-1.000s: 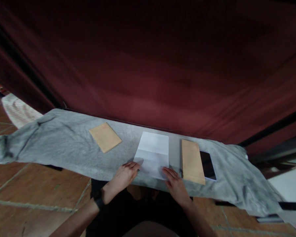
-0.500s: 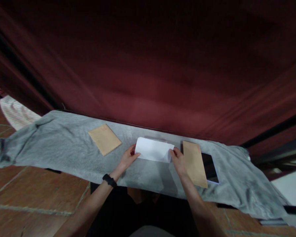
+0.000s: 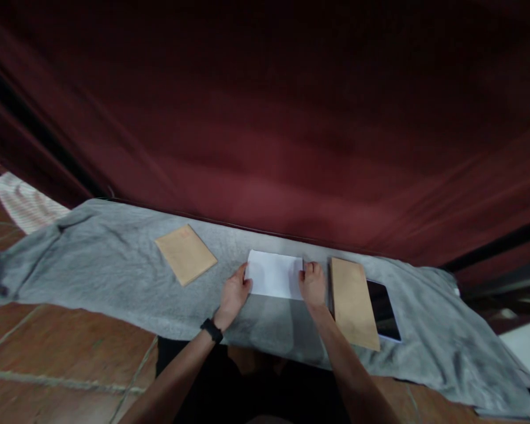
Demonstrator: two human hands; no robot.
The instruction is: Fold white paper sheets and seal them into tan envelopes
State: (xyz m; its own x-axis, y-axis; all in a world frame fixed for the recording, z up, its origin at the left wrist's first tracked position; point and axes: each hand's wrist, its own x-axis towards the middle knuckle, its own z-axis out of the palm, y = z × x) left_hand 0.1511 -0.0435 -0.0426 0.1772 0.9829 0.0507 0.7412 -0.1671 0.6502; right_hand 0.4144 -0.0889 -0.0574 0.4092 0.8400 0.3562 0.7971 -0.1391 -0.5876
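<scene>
A folded white sheet of paper [image 3: 274, 274] lies between my two hands over the grey cloth [image 3: 128, 265]. My left hand [image 3: 235, 291] grips its left edge, thumb on top. On the other side, my right hand [image 3: 312, 285] holds the right edge with its fingers curled. Right of that hand is a stack of brown envelopes [image 3: 354, 303], partly covering a dark-screened tablet [image 3: 383, 310]. Another brown envelope [image 3: 186, 255] rests at an angle to the left of my left hand.
Behind the cloth-covered surface hangs a dark red curtain [image 3: 265, 147]. Tiled floor [image 3: 70, 347] shows at the lower left. A striped white cloth [image 3: 26, 203] is at the far left, and a white object [image 3: 527, 347] at the far right.
The paper now looks flatter and narrower, its loose right edge lined up. My right hand has curled more around that edge, and my left hand has turned more upright. The view has shifted slightly.
</scene>
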